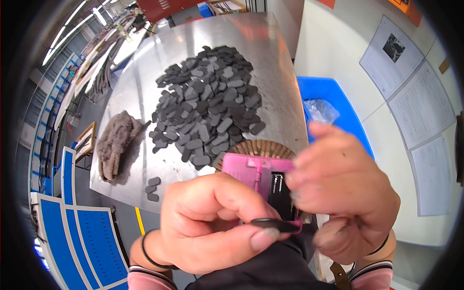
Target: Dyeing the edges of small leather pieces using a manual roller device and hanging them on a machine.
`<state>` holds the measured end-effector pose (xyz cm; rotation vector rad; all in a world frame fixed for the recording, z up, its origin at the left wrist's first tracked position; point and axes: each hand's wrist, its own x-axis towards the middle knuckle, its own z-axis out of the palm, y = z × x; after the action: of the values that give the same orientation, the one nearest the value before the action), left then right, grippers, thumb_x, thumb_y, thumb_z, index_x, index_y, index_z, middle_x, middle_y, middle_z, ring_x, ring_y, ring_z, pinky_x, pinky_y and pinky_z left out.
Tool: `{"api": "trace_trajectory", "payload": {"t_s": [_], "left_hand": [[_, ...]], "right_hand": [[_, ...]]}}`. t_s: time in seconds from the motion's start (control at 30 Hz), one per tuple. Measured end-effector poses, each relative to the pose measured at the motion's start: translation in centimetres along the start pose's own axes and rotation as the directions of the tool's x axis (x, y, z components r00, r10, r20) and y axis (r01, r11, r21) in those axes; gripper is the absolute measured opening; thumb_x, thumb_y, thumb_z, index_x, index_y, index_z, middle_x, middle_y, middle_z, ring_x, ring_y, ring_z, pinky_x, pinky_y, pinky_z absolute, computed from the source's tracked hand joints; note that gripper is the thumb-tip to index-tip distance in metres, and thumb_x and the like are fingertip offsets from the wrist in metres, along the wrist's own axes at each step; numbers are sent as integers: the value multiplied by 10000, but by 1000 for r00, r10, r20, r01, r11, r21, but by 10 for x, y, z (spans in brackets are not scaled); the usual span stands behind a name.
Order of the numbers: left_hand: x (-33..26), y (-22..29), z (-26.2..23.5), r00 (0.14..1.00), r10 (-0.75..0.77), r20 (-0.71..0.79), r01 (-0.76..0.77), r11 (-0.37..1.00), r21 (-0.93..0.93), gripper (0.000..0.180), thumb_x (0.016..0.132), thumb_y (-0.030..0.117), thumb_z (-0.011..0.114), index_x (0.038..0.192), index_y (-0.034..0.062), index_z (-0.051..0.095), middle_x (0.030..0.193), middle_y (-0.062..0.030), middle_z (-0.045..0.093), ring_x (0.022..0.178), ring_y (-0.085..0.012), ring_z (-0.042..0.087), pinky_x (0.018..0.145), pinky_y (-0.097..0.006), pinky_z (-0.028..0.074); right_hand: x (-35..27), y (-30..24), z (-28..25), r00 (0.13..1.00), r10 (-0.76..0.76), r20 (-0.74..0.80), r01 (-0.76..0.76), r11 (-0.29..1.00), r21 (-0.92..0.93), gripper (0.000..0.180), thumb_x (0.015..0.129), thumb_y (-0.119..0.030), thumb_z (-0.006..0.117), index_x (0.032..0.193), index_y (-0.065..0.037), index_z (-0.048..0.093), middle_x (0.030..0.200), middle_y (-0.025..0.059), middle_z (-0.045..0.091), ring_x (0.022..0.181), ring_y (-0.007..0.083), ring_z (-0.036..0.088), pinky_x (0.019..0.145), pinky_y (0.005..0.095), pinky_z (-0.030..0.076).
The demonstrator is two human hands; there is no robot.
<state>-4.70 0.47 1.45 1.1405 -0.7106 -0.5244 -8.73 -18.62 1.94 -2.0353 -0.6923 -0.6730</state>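
My left hand (217, 217) pinches a small black oval piece (273, 223) between thumb and forefinger; a bit of pink shows along the edge at its right end. Behind the fingers is a pink case (237, 164) with a glossy black recess (280, 193), partly covered by both hands. Blurred by motion, my right hand (343, 188) is at the case's right side with its fingers bent; what they hold, if anything, is hidden. Beyond the case, a large heap of dark grey oval pieces (208, 101) lies on a metal table (246, 34).
A brown ribbed disc (258, 148) shows behind the pink case. To the left on the table are a crumpled grey-brown cloth (116, 145) and a few loose oval pieces (152, 189). A blue bin (333, 89) with clear plastic stands right of the table, beside a wall with papers (420, 111).
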Motion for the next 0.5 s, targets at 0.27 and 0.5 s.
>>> {"api": "trace_trajectory", "payload": {"t_s": [0.27, 0.5], "left_hand": [[-6, -27, -3, 982, 170, 84, -115, 888, -446, 200, 764, -68, 599, 957, -33, 564, 959, -237, 591, 849, -285, 621, 776, -368, 498], [-13, -17, -3, 998, 50, 46, -37, 967, -250, 238, 722, -71, 640, 951, -30, 590, 921, -227, 594, 802, -278, 610, 723, -362, 509]], "right_hand": [[-11, -2, 18, 990, -48, -132, 113, 831, 544, 731, 652, -9, 728, 1234, -24, 285, 797, 75, 613, 694, 181, 566, 850, 437, 387], [8, 5, 14, 981, -35, -192, 131, 847, 515, 756, 645, -4, 723, 1247, -21, 265, 778, 66, 611, 678, 175, 565, 847, 435, 388]]}}
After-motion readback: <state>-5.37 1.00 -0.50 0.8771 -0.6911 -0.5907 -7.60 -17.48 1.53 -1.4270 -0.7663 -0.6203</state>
